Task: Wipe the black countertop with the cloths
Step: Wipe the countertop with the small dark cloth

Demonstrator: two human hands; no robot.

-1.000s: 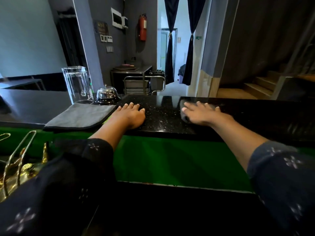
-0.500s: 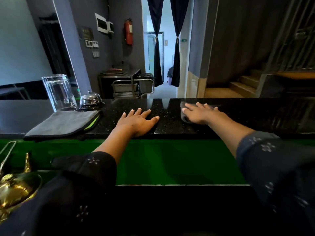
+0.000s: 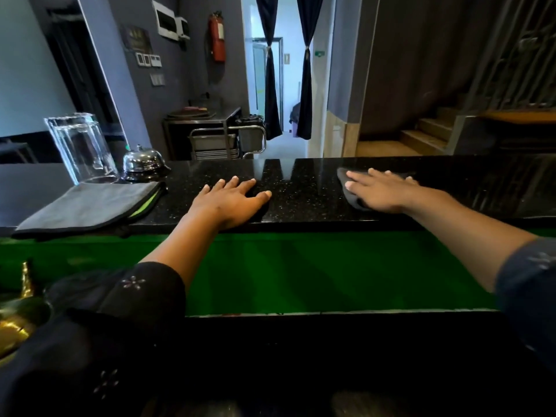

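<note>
The black speckled countertop (image 3: 304,191) runs across the view. My left hand (image 3: 231,201) lies flat on it near the front edge, fingers straight and spread, with a dark cloth (image 3: 260,210) mostly hidden under the palm. My right hand (image 3: 382,191) presses flat on a second dark cloth (image 3: 346,183), whose edge shows beyond the fingertips. A folded grey cloth with a green edge (image 3: 87,206) rests on the counter at the left, untouched.
A clear glass container (image 3: 79,147) and a chrome call bell (image 3: 144,162) stand behind the grey cloth. A green panel (image 3: 301,272) drops below the counter's front edge. A brass object (image 3: 18,314) sits at the lower left.
My left hand has slid right along the counter, away from the grey cloth. The right hand, on its cloth, has also shifted right. The view has turned slightly.
</note>
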